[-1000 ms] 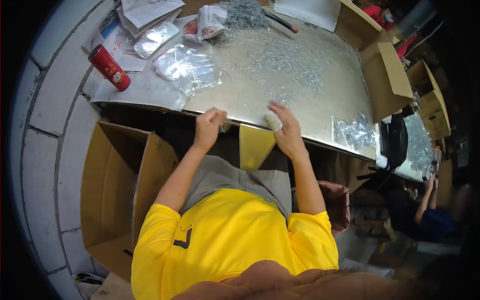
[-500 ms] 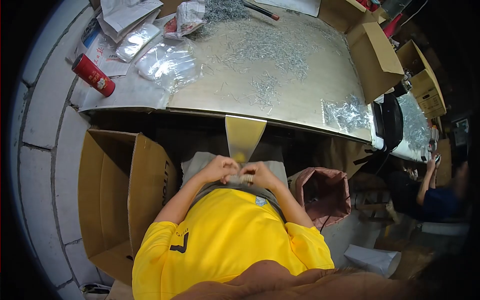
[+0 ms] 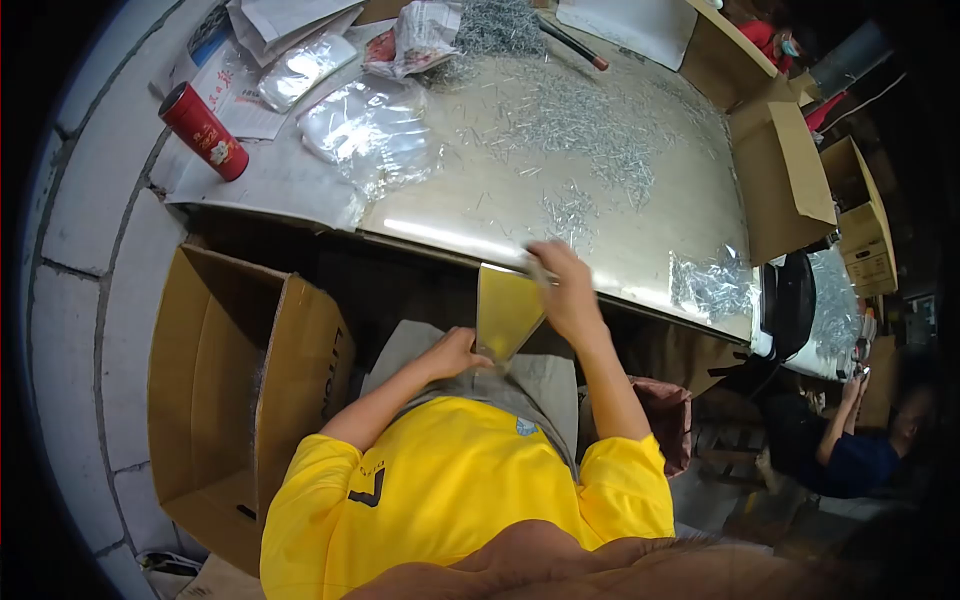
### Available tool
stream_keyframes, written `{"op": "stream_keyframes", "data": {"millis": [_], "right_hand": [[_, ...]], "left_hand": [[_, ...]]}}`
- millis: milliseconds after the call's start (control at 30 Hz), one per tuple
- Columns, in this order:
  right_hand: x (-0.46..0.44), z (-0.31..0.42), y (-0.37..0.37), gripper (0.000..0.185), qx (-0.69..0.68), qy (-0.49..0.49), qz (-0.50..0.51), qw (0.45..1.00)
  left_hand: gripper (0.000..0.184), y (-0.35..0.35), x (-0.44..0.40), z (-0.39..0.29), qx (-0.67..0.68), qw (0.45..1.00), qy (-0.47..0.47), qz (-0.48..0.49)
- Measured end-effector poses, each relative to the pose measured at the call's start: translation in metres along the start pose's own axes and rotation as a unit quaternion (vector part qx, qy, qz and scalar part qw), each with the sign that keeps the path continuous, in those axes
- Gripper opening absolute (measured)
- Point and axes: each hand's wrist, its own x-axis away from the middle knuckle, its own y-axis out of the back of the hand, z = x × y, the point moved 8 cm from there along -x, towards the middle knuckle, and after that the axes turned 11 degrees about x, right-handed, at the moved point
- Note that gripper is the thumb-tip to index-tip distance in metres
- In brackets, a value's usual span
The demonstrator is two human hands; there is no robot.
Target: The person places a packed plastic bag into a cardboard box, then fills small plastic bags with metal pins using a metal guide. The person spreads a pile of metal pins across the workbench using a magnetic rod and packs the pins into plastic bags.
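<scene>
A tapered metal chute (image 3: 508, 312) slopes down from the table's front edge toward my lap, its inside looking yellowish. My left hand (image 3: 452, 353) is at the chute's narrow lower end, with thumb and fingers pinched together. What they pinch is too small to make out. My right hand (image 3: 568, 288) is raised beside the chute's wide upper end at the table edge. Its fingers bend toward the tabletop, with a pale band around them; blur hides whether they hold anything. Small metal pins (image 3: 570, 212) lie loose on the table just beyond this hand.
On the metal-topped table (image 3: 460, 210) are clear plastic bags (image 3: 365, 135), a red canister (image 3: 204, 131) and a filled clear bag (image 3: 710, 283). An open carton (image 3: 215, 390) stands at left, a reddish sack (image 3: 665, 420) at right. Another person (image 3: 850, 450) sits far right.
My hands were together over my lap and have separated. The right rose to the table edge; the left moved to the chute's lower end. The view has shifted slightly.
</scene>
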Motion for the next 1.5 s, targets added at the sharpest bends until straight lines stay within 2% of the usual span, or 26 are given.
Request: {"op": "stream_keyframes", "data": {"millis": [100, 133, 167, 233, 267, 333, 400, 433, 500, 533, 600, 633, 700, 733, 767, 867, 933, 967, 1033, 1100, 1167, 1233, 1267, 1300, 1433, 1500], "right_hand": [[-0.046, 0.048, -0.058, 0.037, 0.094, 0.192, 0.038, 0.976], [-0.06, 0.05, -0.075, 0.038, 0.164, 0.246, 0.042, 0.954], [-0.077, 0.035, -0.083, 0.038, 0.165, 0.247, 0.04, 0.954], [-0.108, -0.003, -0.083, 0.038, 0.241, 0.153, 0.003, 0.958], [-0.108, -0.011, -0.08, 0.038, 0.24, 0.158, 0.001, 0.958], [-0.105, -0.04, -0.066, 0.039, 0.262, 0.052, 0.083, 0.96], [-0.075, -0.038, -0.049, 0.043, 0.228, 0.027, 0.173, 0.958], [-0.061, -0.05, -0.039, 0.043, 0.229, 0.026, 0.176, 0.957], [-0.042, -0.088, -0.007, 0.047, 0.029, -0.046, 0.072, 0.996], [-0.04, -0.102, -0.012, 0.047, 0.03, -0.049, 0.079, 0.995], [-0.041, -0.139, -0.005, 0.051, -0.021, -0.106, -0.043, 0.993], [-0.044, -0.129, -0.01, 0.05, 0.029, -0.097, -0.036, 0.994], [-0.055, -0.087, -0.024, 0.05, 0.081, -0.083, -0.008, 0.993], [-0.058, -0.069, -0.037, 0.048, 0.137, -0.031, 0.02, 0.99], [-0.051, -0.053, -0.042, 0.044, 0.184, -0.001, -0.017, 0.983], [-0.02, -0.036, -0.054, 0.044, 0.18, 0.005, -0.026, 0.983], [0.007, -0.014, -0.049, 0.042, 0.182, -0.01, -0.002, 0.983], [0.02, -0.004, -0.044, 0.042, 0.174, -0.017, 0.018, 0.984], [0.029, 0.013, -0.023, 0.04, 0.118, -0.015, 0.043, 0.992], [0.041, 0.018, -0.004, 0.033, 0.152, 0.018, 0.003, 0.988], [0.058, 0.009, 0.003, 0.025, 0.045, -0.006, 0.011, 0.999], [0.075, 0.01, 0.01, 0.021, 0.012, -0.014, -0.012, 1.0], [0.084, 0.005, 0.006, 0.021, -0.042, -0.057, 0.023, 0.997], [0.092, 0.0, 0.001, 0.021, -0.095, -0.099, 0.06, 0.989], [0.112, 0.009, -0.014, 0.019, -0.138, -0.113, 0.056, 0.982], [0.125, 0.009, -0.033, 0.02, -0.094, -0.079, 0.041, 0.992]], "left_hand": [[0.034, -0.008, -0.002, 0.007, 0.072, 0.997, -0.027, -0.008], [0.033, -0.003, -0.003, 0.013, 0.133, 0.989, -0.031, -0.057], [0.031, 0.005, -0.004, 0.017, 0.194, 0.975, -0.034, -0.107], [0.031, 0.01, -0.003, 0.006, 0.208, 0.972, -0.024, -0.107], [0.03, 0.012, -0.002, 0.002, 0.224, 0.969, -0.014, -0.106], [0.032, 0.018, -0.004, -0.004, 0.191, 0.976, 0.006, -0.106], [0.034, 0.011, -0.005, 0.01, 0.163, 0.981, 0.035, -0.099], [0.033, 0.008, -0.012, 0.026, 0.218, 0.969, 0.003, -0.113], [0.032, 0.005, -0.013, 0.03, 0.278, 0.952, -0.027, -0.127], [0.033, 0.003, -0.012, 0.024, 0.347, 0.931, -0.015, -0.116], [0.036, -0.007, -0.014, 0.033, 0.416, 0.907, 0.012, -0.069], [0.036, -0.013, -0.012, 0.033, 0.412, 0.909, 0.022, -0.059], [0.035, -0.027, -0.013, 0.031, 0.547, 0.835, 0.066, -0.007], [0.033, -0.028, -0.011, 0.027, 0.556, 0.83, 0.052, 0.003], [0.033, -0.028, -0.008, 0.028, 0.55, 0.834, 0.054, 0.01], [0.04, -0.014, -0.003, 0.051, 0.598, 0.8, 0.043, 0.0], [0.062, -0.012, -0.002, 0.083, 0.647, 0.754, 0.087, 0.071], [0.078, -0.007, 0.005, 0.067, 0.638, 0.761, 0.102, 0.064], [0.082, -0.01, -0.002, 0.078, 0.671, 0.717, 0.093, 0.163], [0.083, -0.018, -0.004, 0.081, 0.671, 0.714, 0.101, 0.172], [0.085, -0.036, -0.003, 0.064, 0.673, 0.71, 0.108, 0.179], [0.087, -0.048, 0.006, 0.033, 0.669, 0.724, 0.098, 0.135], [0.085, -0.057, 0.008, 0.032, 0.684, 0.685, 0.063, 0.241], [0.085, -0.059, 0.007, 0.043, 0.687, 0.685, 0.061, 0.234], [0.068, -0.055, 0.016, 0.026, 0.624, 0.747, 0.007, 0.231], [0.062, -0.056, 0.02, 0.021, 0.601, 0.767, 0.0, 0.225]]}}
